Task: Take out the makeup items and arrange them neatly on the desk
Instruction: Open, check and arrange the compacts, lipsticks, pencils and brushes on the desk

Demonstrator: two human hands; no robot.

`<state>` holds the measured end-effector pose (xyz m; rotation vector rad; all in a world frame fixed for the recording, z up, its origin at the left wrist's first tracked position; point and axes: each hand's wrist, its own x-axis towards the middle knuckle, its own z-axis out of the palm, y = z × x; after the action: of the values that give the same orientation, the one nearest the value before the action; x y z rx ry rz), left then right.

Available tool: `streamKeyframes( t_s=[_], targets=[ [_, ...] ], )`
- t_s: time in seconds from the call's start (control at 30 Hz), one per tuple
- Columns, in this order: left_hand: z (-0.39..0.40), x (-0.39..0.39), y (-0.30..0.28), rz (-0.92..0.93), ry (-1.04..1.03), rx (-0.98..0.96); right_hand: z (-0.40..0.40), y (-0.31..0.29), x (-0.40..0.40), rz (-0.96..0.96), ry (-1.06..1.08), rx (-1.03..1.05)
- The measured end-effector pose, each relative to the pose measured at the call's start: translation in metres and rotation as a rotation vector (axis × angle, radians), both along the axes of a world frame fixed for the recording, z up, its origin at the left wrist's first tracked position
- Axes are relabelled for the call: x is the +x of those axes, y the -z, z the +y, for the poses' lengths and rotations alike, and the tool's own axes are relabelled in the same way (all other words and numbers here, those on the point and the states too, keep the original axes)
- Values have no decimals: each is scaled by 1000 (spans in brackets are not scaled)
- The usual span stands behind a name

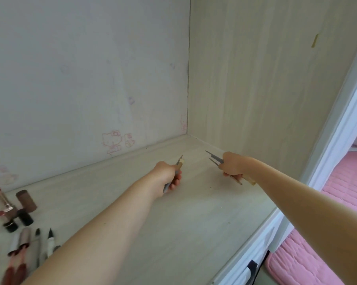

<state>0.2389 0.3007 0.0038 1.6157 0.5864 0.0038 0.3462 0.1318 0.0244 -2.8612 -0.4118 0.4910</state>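
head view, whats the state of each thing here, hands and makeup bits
left hand: gripping thin pencils, tips pointing away
pencils in left hand: held just above the desk
right hand: gripping thin pencils
pencils in right hand: two grey tips splayed apart
desk: pale wood
lipsticks: uncapped, lying at the far left
brown cap: off, lying on its side
liner pens: uncapped, lying side by side

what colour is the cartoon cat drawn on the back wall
Pink outline, faint, on the pale back wall; the cartoon cat shows in the head view, just above the desk.
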Motion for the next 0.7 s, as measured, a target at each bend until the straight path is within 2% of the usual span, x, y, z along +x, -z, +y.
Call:
streamKeyframes(
  t_s=[0.17,0.5,0.7],
  targets=[
    [22,-46,-17,1,-33,-65,10,-18,-29,65,-8,101],
    [76,-169,-35,-33,-80,43,54,-38,-107,148,-150,298],
    [107,-253,-34,-127,-88,38,89,-41,-163,206,-263,391]
  ],
)
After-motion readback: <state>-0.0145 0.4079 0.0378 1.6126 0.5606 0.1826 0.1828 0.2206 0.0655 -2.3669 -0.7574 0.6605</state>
